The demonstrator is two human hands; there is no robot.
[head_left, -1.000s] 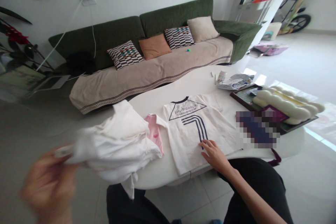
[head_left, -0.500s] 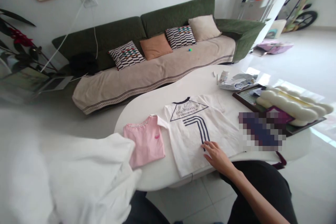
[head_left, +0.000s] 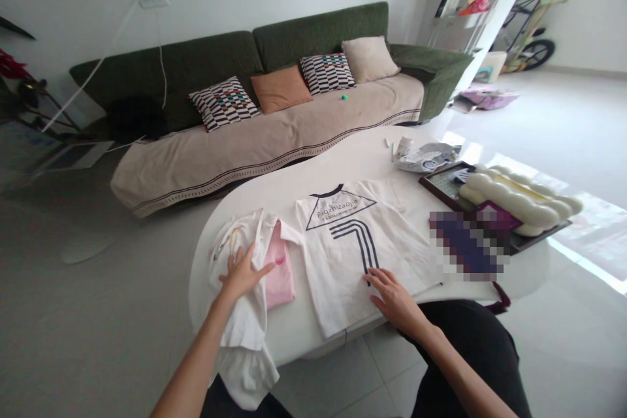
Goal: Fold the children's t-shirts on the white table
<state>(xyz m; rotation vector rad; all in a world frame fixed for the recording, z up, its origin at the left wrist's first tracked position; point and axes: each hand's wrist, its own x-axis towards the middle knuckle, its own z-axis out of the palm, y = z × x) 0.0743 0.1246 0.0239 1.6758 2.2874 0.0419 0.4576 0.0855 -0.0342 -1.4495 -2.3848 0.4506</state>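
My left hand [head_left: 242, 271] lies with fingers spread on a crumpled white garment [head_left: 240, 320], which hangs partly over the table's near edge. Beneath that garment, a folded pink shirt [head_left: 281, 281] shows its right part. In the middle of the white table [head_left: 323, 163] a white T-shirt [head_left: 337, 261] is laid flat, with dark lettering, a dark collar and a striped number 7. My right hand [head_left: 392, 290] rests on its lower part near the foot of the 7, fingers extended and holding nothing.
At the table's right stands a dark-rimmed tray [head_left: 533, 245] bearing a puffy cream-coloured object [head_left: 519, 199]. Behind it lies a crinkled plastic bag [head_left: 426, 157]. A blurred-out dark item [head_left: 467, 248] sits right of the T-shirt. Beyond the table is a green sofa [head_left: 318, 26] with cushions.
The white garment came down from the left foreground onto the table, covering part of the pink shirt. My left hand now shows on it. My right hand stays on the T-shirt; the view shifted slightly.
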